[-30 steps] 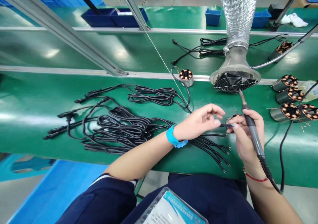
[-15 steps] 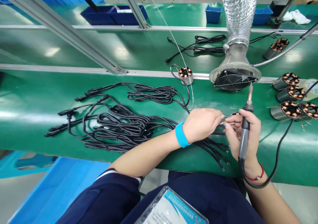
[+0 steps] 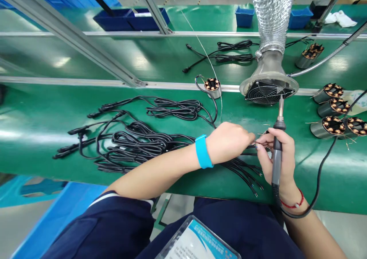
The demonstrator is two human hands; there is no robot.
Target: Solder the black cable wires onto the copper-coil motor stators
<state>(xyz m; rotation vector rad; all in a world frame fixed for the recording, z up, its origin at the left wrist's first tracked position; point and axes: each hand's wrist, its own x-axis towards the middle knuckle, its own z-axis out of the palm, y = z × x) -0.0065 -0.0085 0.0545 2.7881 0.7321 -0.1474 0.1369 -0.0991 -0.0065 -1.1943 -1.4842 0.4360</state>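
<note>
My right hand (image 3: 279, 155) has a soldering iron (image 3: 276, 159) tucked in it, tip pointing up and away. Its thumb and fingertips also pinch at thin wires by a black cable end. My left hand (image 3: 229, 142), with a blue wristband (image 3: 203, 152), is closed, its fingertips at the same wires; the hand itself hides most of what it grips. Behind my right fingers a motor stator is almost wholly hidden, with only fine wire ends showing. Under and beside my left forearm lies a pile of coiled black cables (image 3: 140, 138), their stripped ends (image 3: 252, 180) fanned to the right.
Several copper-wound stators (image 3: 332, 127) stand at the right. Another stator (image 3: 212, 87), wired to a cable, is by the rail. A fume extractor (image 3: 266, 90) hangs beyond my hands. Solder wire (image 3: 205, 54) dangles from above. A metal post (image 3: 86, 41) slants at the left.
Both hands have shifted slightly left, the soldering iron with them. My left wrist has turned a little, and the fingertips stay together at the wires.
</note>
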